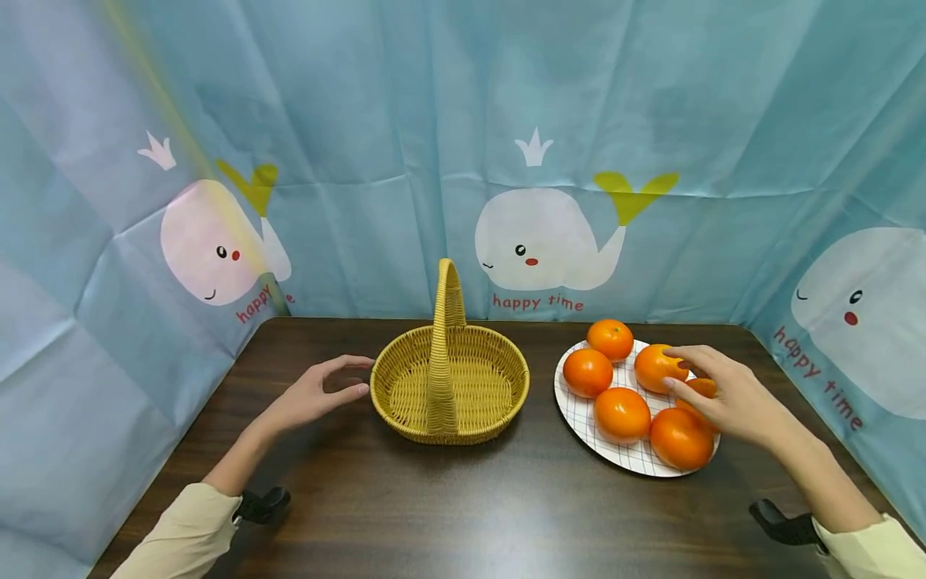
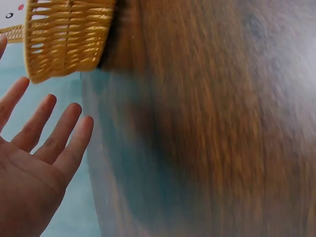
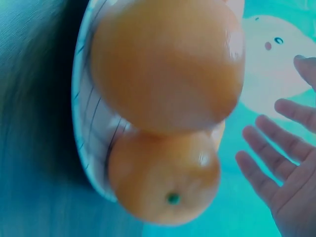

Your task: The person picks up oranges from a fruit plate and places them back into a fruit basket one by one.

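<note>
A yellow wicker basket [image 1: 492,433] with a tall arched handle stands upright, and no fruit shows inside it. My left hand [image 1: 311,396] is at its left rim, thumb and fingers apart; I cannot tell whether the fingertips touch it. In the left wrist view the fingers of the left hand [image 2: 42,148] spread just beneath the basket wall [image 2: 69,39]. Several oranges [image 1: 620,415] lie on a white plate with a grid pattern [image 1: 575,415]. Over the plate's right side hovers my right hand [image 1: 734,398], fingers loosely extended beside the rear right orange [image 1: 654,368], partly hiding another orange.
The dark brown wooden table [image 1: 448,515] extends in front of the basket and plate. Behind and at both sides hangs a light blue curtain [image 1: 347,241] printed with whales. A black wrist strap [image 1: 264,505] sits on the left forearm, another strap [image 1: 784,527] on the right.
</note>
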`<state>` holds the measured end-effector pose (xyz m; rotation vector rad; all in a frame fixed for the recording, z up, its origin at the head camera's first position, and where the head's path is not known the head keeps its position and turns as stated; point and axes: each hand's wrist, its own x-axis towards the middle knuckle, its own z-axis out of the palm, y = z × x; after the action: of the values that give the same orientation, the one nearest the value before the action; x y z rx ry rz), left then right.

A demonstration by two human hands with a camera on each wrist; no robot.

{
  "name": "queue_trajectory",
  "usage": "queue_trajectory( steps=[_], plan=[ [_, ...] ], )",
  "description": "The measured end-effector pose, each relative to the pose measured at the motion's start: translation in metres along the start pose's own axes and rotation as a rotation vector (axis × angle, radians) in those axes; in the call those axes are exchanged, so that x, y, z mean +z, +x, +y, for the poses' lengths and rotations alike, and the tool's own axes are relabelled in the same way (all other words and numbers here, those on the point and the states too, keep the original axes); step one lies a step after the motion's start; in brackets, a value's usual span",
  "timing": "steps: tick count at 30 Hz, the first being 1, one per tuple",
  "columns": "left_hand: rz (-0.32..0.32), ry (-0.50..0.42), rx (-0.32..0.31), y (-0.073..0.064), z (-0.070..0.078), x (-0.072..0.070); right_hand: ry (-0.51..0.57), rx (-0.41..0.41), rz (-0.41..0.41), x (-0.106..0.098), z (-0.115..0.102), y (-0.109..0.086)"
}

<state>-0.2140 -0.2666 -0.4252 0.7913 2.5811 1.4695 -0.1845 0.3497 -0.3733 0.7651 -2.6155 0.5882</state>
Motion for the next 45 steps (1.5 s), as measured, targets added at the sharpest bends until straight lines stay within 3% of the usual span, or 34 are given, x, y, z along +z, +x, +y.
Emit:
queue_trajectory(
  steps=[5,15,25,34,45],
  plan=[
    [0.020,0.048,0.012,0.007,-0.002,0.008,0.003,-0.008,0.014,-0.008,0.009,-0.010],
    [-0.007,0.113,-0.012,0.014,-0.007,0.015,0.036,0.004,0.017,-0.018,0.023,-0.032],
    [0.000,0.089,-0.011,0.012,-0.006,0.015,0.093,0.026,-0.014,-0.022,0.025,-0.042],
    [-0.056,0.036,-0.038,0.010,-0.008,0.016,0.136,0.093,-0.039,-0.026,0.025,-0.055],
    [-0.056,0.019,-0.040,0.008,-0.007,0.016,0.179,0.093,-0.030,-0.022,0.014,-0.066]
  ],
)
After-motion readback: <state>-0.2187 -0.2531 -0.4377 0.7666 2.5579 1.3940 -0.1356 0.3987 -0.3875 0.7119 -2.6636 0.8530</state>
